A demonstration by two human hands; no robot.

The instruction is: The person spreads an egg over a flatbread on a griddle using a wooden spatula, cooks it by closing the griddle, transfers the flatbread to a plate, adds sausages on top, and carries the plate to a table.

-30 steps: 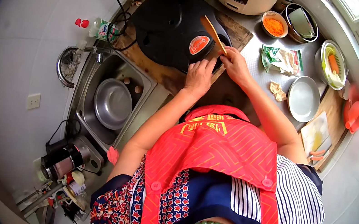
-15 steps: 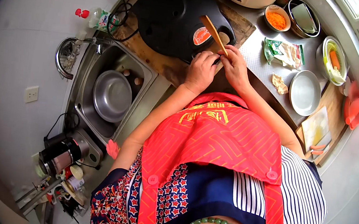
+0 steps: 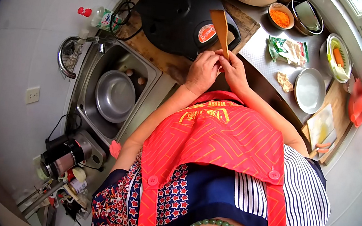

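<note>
A black electric cooking appliance (image 3: 171, 14) with a red round label lies closed on a wooden board (image 3: 175, 68). At its front edge my two hands meet. My right hand (image 3: 234, 72) is closed around the lower end of a wooden spatula (image 3: 221, 28), whose flat blade points up over the appliance's handle. My left hand (image 3: 202, 72) has its fingers bent and pressed together, touching the right fingertips; whatever it may hold is hidden.
Left is a sink (image 3: 149, 78) with a metal basin (image 3: 115, 96). To the right are a bowl of shredded orange food (image 3: 281, 16), a green packet (image 3: 288, 51), a grey plate (image 3: 310, 90), a colander (image 3: 338, 55) and a knife on a cutting board (image 3: 344, 108).
The spatula has turned more upright and shows more of its flat face. Both hands have drawn close together at the appliance's front edge.
</note>
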